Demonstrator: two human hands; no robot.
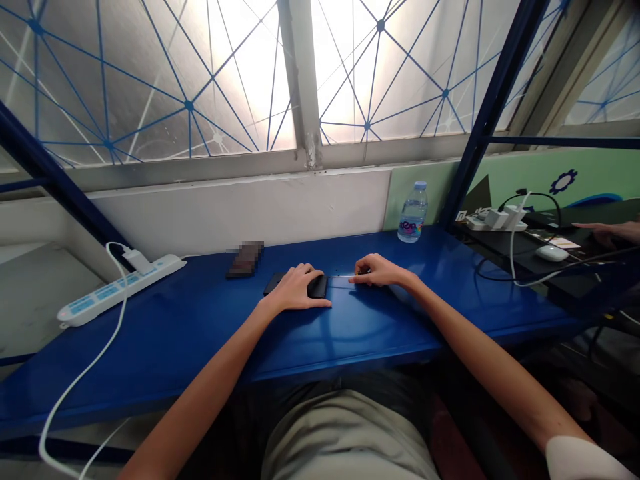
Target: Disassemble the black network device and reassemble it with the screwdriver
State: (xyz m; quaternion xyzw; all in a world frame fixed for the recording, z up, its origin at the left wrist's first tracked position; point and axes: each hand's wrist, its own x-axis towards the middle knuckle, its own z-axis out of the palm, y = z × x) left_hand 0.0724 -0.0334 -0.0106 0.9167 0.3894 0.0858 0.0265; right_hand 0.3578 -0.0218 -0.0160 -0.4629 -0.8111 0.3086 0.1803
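Note:
A flat black device (318,287), rectangular, lies on the blue table left of the middle. My left hand (297,287) is laid over it, fingers bent across its top and the thumb stretched along the near side, so much of it is hidden. To the right, my right hand (375,271) is closed round the handle end of what looks like a thin screwdriver (342,277). Its metal shaft runs level just above the tabletop and points left, its tip at or close to the device's right edge. Whether it touches cannot be made out. My fingers cover most of the handle.
Behind my left hand lies a dark rectangular object (246,260), partly pixelated. A water bottle (413,213) stands by the wall. At the left is a white power strip (123,290) with a cable. On the right table are chargers, a white mouse (551,253) and another person's hand (607,232).

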